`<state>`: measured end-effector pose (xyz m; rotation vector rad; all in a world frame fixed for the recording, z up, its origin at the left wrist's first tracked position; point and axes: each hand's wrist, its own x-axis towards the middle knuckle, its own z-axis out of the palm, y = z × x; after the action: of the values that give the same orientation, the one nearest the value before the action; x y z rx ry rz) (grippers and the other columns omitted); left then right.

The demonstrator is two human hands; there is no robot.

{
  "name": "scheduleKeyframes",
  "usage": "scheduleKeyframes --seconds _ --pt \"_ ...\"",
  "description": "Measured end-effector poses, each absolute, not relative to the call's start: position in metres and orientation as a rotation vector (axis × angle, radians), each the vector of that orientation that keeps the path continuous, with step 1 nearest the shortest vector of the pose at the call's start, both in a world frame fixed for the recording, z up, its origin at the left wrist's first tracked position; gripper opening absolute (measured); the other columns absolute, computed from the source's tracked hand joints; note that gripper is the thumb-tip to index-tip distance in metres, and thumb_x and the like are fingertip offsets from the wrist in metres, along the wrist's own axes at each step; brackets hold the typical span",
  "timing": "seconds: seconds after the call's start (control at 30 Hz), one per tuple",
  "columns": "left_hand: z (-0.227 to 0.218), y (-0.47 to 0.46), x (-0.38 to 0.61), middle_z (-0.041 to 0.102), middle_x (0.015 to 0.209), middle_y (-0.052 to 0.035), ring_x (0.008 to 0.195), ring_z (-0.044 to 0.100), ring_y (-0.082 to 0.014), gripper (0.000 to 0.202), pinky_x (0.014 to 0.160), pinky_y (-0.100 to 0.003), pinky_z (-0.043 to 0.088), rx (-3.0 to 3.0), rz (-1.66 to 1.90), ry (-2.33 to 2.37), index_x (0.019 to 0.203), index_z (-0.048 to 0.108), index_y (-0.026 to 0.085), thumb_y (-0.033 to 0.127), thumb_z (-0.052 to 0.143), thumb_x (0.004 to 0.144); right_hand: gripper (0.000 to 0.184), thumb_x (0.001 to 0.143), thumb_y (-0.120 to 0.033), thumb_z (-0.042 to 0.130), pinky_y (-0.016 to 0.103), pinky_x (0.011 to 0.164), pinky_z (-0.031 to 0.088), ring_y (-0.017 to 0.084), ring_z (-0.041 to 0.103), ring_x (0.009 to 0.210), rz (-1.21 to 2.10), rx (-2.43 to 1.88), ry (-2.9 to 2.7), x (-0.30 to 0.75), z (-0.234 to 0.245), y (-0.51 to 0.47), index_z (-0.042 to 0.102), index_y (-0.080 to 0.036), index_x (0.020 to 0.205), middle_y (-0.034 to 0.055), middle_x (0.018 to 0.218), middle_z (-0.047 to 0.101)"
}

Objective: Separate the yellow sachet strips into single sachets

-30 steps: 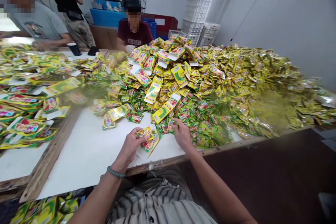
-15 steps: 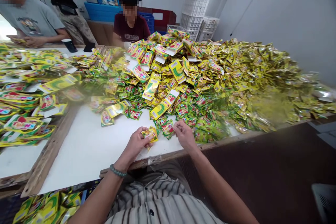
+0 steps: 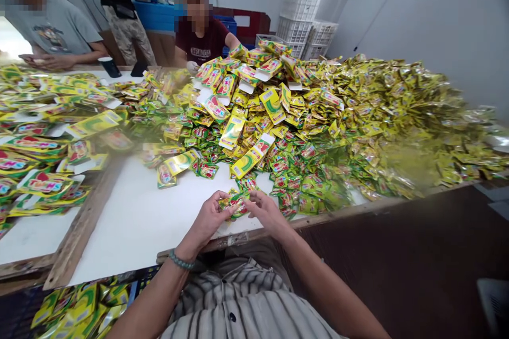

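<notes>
My left hand and my right hand meet over the white tabletop near its front edge. Between them are small green and red candy packets. The left fingers are closed round the packets from the left, and the right fingers pinch their right end. How many packets are stacked there I cannot tell. Just beyond my fingers lies another green packet. A yellow flat carton with an open white flap rests behind it, against a big heap of green and yellow packets.
More flat cartons are piled on the left behind a wooden strip. A bin of filled yellow packs stands below at lower left. Co-workers sit across the table, by a dark cup. White crates are stacked behind.
My right hand has moved left with a green packet and joined it to what my left hand holds. The co-worker opposite has stretched an arm towards the heap.
</notes>
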<state>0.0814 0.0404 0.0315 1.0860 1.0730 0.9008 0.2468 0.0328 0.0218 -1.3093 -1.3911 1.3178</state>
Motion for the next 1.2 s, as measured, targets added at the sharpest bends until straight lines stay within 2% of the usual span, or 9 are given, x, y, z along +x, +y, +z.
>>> scheduleKeyframes --seconds 0.17,0.33,0.43,0.53,0.67,0.8,0.9,1.0,1.2 --pt "0.028 0.041 0.076 0.063 0.066 0.0035 0.057 0.059 -0.0131 0.044 0.054 -0.023 0.046 1.229 0.791 1.093 0.101 0.048 0.019 0.034 0.073 0.067 0.028 0.078 -0.044 0.064 0.024 0.059 0.046 0.014 0.058 0.063 1.141 -1.384 -1.542 0.246 0.024 0.029 0.068 -0.017 0.084 0.0012 0.071 0.066" --pt "0.037 0.065 0.058 0.068 0.106 -0.0096 0.091 0.065 -0.0229 0.064 0.082 -0.037 0.05 1.716 0.683 1.318 0.135 0.038 0.021 0.015 0.057 0.074 0.024 0.083 -0.039 0.057 0.028 0.066 0.045 0.019 0.062 0.07 0.615 -1.562 -1.562 0.265 0.01 0.033 0.067 -0.018 0.088 0.006 0.077 0.07" --pt "0.042 0.081 0.06 0.044 0.144 -0.0114 0.129 0.041 -0.031 0.063 0.103 -0.046 0.037 2.35 0.413 1.144 0.124 0.056 0.024 0.001 0.053 0.066 0.018 0.083 -0.033 0.056 0.028 0.067 0.044 0.02 0.061 0.071 0.497 -1.679 -1.661 0.276 -0.002 0.039 0.064 -0.018 0.086 0.0063 0.077 0.069" --pt "0.043 0.09 0.062 0.028 0.153 -0.0101 0.138 0.022 -0.0398 0.065 0.101 -0.056 0.034 2.616 -0.005 0.893 0.115 0.063 0.029 -0.002 0.057 0.059 0.017 0.085 -0.031 0.053 0.027 0.067 0.044 0.02 0.061 0.073 0.423 -1.742 -1.718 0.281 -0.011 0.042 0.063 -0.017 0.088 0.0068 0.079 0.068" --pt "0.045 0.102 0.04 0.05 0.133 -0.0164 0.123 0.044 -0.0372 0.046 0.095 -0.049 0.04 2.619 -0.102 1.062 0.108 0.066 0.024 0.007 0.057 0.066 0.025 0.087 -0.035 0.053 0.031 0.072 0.045 0.024 0.063 0.082 0.288 -1.803 -1.678 0.286 -0.017 0.043 0.062 -0.014 0.097 0.0117 0.089 0.067" --pt "0.053 0.111 0.001 0.065 0.095 -0.0172 0.093 0.061 -0.0334 0.04 0.081 -0.041 0.046 2.379 -0.292 1.537 0.107 0.065 0.014 0.037 0.057 0.075 0.028 0.088 -0.035 0.052 0.033 0.075 0.046 0.025 0.063 0.086 0.279 -1.82 -1.603 0.288 -0.021 0.044 0.061 -0.012 0.1 0.0142 0.093 0.066" --pt "0.052 0.105 -0.013 0.062 0.114 -0.019 0.107 0.057 -0.0346 0.061 0.088 -0.041 0.043 2.318 -0.235 1.599 0.121 0.058 0.014 0.049 0.061 0.07 0.026 0.088 -0.031 0.049 0.033 0.076 0.046 0.025 0.062 0.087 0.338 -1.771 -1.557 0.284 -0.017 0.043 0.059 -0.012 0.102 0.0145 0.095 0.066" --pt "0.047 0.09 -0.009 0.049 0.138 -0.0159 0.128 0.043 -0.0312 0.067 0.101 -0.038 0.034 2.36 -0.109 1.346 0.13 0.051 0.019 0.038 0.066 0.067 0.024 0.086 -0.033 0.051 0.03 0.071 0.046 0.021 0.061 0.079 0.518 -1.694 -1.513 0.277 -0.008 0.04 0.059 -0.016 0.101 0.0087 0.087 0.067" --pt "0.04 0.063 -0.003 0.067 0.084 -0.0062 0.077 0.059 -0.0234 0.027 0.067 -0.03 0.04 2.181 -0.01 1.45 0.085 0.066 0.019 0.042 0.063 0.071 0.023 0.082 -0.039 0.056 0.027 0.067 0.044 0.017 0.056 0.071 0.903 -1.522 -1.419 0.26 0.008 0.033 0.061 -0.016 0.085 0.0034 0.078 0.065"
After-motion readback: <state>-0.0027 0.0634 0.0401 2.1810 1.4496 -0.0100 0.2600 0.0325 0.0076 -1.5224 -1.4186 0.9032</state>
